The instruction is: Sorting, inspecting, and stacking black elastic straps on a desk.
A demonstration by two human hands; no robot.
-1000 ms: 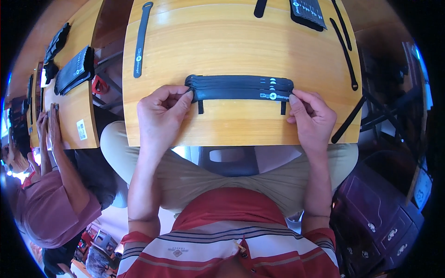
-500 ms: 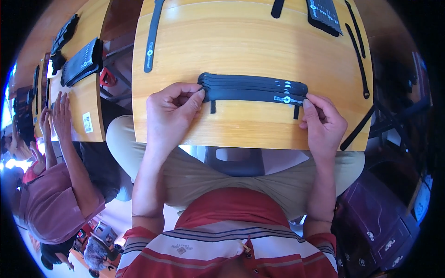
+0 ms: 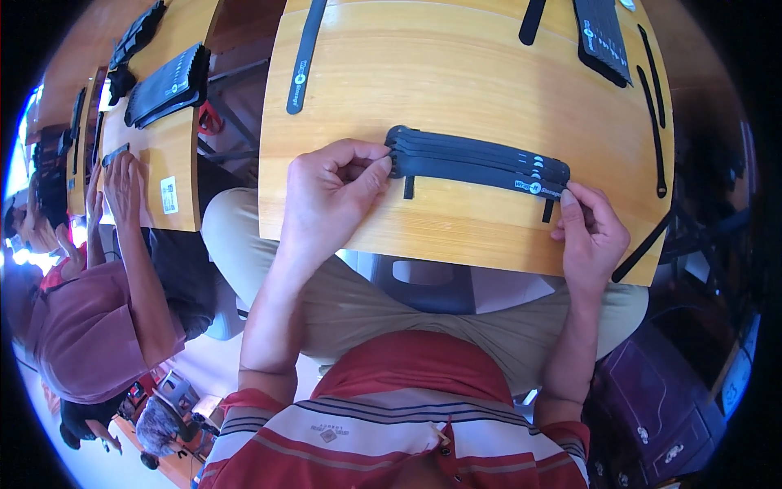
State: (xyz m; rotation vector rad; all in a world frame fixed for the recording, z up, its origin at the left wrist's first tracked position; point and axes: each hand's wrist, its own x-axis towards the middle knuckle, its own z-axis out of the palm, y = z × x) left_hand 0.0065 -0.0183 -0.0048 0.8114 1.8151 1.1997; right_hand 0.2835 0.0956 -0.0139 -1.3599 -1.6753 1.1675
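Note:
A fanned stack of black fabric straps [image 3: 476, 159] lies across the middle of the wooden table, its layers overlapping like steps. Thumb and fingers of my left hand [image 3: 338, 187] pinch the stack at its left end. At the other end, my right hand [image 3: 593, 230] pinches the right tip of the nearest strap, which carries a white printed mark. From under the stack's near edge stick out two short black strips, a left one [image 3: 409, 187] and a right one [image 3: 547, 212]. My fingers hide both tips of the nearest strap.
Single black straps lie at the far left [image 3: 305, 61], far middle [image 3: 532, 20] and right edge [image 3: 654, 130]; another [image 3: 643, 248] overhangs the near right corner. A strap pile [image 3: 601, 41] sits far right. Left, a co-worker's hand [image 3: 124, 191] rests on another table [image 3: 186, 155] with strap piles [image 3: 169, 85].
The view has turned slightly, so the table and stack appear tilted and farther right. Both my hands keep their pinch on the straps. A dark piece now shows by the co-worker's fingers.

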